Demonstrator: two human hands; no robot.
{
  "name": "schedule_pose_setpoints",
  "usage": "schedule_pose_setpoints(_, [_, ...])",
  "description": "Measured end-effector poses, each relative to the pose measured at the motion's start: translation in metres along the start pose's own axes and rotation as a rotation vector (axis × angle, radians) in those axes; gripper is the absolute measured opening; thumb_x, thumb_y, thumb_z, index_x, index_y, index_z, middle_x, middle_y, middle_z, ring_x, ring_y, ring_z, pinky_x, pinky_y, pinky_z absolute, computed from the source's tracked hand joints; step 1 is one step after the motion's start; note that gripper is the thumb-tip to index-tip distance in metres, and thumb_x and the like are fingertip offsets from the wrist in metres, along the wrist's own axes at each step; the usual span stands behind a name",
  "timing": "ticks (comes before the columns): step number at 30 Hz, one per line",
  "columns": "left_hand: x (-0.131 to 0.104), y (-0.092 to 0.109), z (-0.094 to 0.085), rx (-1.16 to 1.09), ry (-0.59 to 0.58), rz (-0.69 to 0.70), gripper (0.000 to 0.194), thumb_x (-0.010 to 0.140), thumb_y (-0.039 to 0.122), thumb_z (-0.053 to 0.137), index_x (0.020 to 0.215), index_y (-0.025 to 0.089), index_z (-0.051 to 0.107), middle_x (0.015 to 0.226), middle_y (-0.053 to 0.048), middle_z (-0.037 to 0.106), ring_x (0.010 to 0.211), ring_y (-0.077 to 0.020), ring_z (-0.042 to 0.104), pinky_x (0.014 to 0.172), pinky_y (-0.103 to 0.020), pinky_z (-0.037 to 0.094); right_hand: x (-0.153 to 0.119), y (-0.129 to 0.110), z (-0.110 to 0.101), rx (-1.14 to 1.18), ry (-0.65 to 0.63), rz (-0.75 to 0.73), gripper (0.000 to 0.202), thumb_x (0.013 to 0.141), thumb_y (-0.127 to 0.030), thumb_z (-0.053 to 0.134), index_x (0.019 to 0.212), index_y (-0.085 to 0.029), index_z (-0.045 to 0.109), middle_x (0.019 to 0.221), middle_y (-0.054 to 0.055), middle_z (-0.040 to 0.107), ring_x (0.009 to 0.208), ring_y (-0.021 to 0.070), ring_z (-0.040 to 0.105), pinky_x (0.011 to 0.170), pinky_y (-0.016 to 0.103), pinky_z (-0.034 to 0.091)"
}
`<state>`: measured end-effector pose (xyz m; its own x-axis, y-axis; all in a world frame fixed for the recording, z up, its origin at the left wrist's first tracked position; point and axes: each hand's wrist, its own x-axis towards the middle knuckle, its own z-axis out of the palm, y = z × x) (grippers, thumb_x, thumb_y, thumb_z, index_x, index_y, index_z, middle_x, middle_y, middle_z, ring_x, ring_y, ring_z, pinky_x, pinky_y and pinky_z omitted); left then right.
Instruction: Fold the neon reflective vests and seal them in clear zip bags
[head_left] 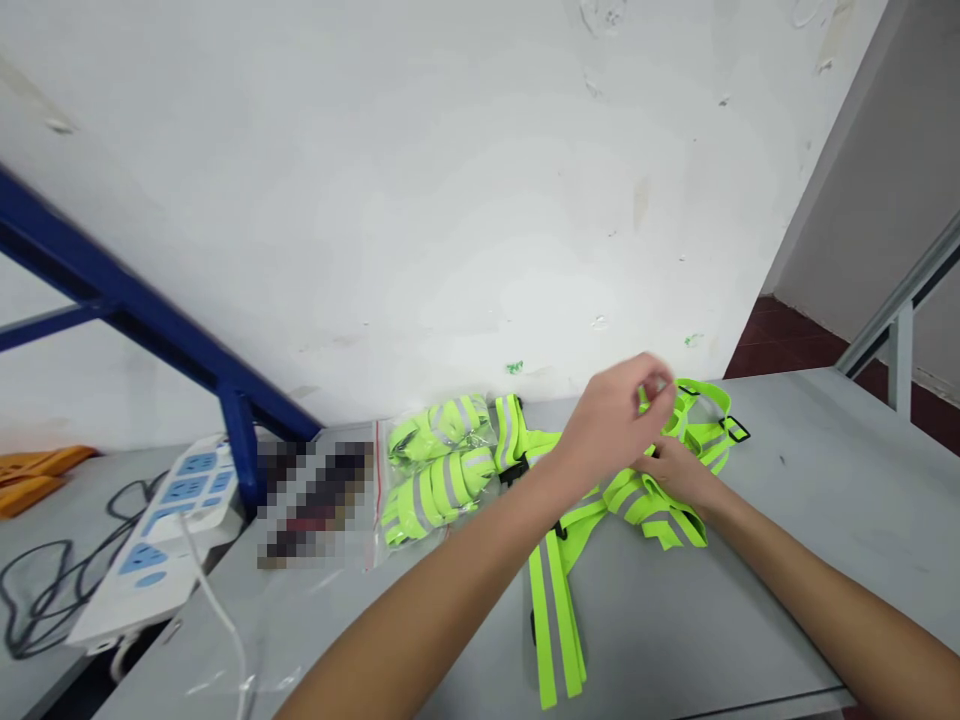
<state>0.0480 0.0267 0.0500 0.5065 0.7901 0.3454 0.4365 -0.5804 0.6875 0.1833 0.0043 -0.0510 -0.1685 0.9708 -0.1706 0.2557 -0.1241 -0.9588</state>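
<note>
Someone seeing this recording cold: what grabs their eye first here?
Most likely the bright yellow-green reflective straps, tangled and spread over the grey table under both hands, the left hand raised above them and the right hand down on them. Next, the clear bag of similar straps just to their left, and the dark blue metal frame slanting across the left side against the white wall.

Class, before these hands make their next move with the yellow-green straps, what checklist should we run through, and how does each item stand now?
1. Right hand on the loose straps: ok, touching them.
2. Left hand gripping a strap: cannot tell; it is raised and blurred, fingers curled.
3. Loose straps flat and untangled: not ok, they lie folded and overlapping.
4. Bundled straps inside clear plastic: ok.
5. White cable apart from the loose straps: ok.
6. Every buckle visible: cannot tell; hands and folds cover parts.
</note>
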Motion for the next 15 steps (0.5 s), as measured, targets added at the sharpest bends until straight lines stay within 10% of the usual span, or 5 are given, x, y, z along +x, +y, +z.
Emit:
schedule_pose_setpoints(5, [-0.076,-0.024,0.034,-0.545,0.260,-0.752,0.022,0.089,0.040,0.045,0.101,0.022,0.048,0.101,-0.004,0.061,0.084,-0.0144,0.059,0.068,-0.024,0.047,-0.003,-0.008,-0.004,0.077,0.109,-0.040,0.029,0.076,-0.046,0.065,0.085,-0.019,0.065,0.079,0.004,0.069,0.072,0.0223,0.062,0.063,0.032,0.048])
schedule_pose_setpoints(10, [-0.092,-0.014,0.054,-0.760,0.148,-0.891,0.062,0.085,0.060,0.049,0.137,0.029,0.036,0.151,-0.005,0.034,0.137,-0.0230,0.036,0.100,-0.030,0.042,-0.010,-0.016,0.007,-0.029,0.208,-0.123,0.023,0.077,-0.041,0.064,0.088,-0.020,0.066,0.088,0.004,0.071,0.081,0.0241,0.063,0.071,0.033,0.047])
schedule_pose_setpoints(15, [-0.078,-0.014,0.064,-0.965,0.232,-0.808,0.059,0.085,0.059,0.051,0.134,0.027,0.043,0.146,-0.007,0.044,0.134,-0.0228,0.041,0.102,-0.031,0.041,-0.013,-0.015,0.018,-0.096,0.196,-0.150,0.021,0.080,-0.038,0.060,0.090,-0.020,0.063,0.088,0.004,0.070,0.079,0.0227,0.061,0.073,0.032,0.046])
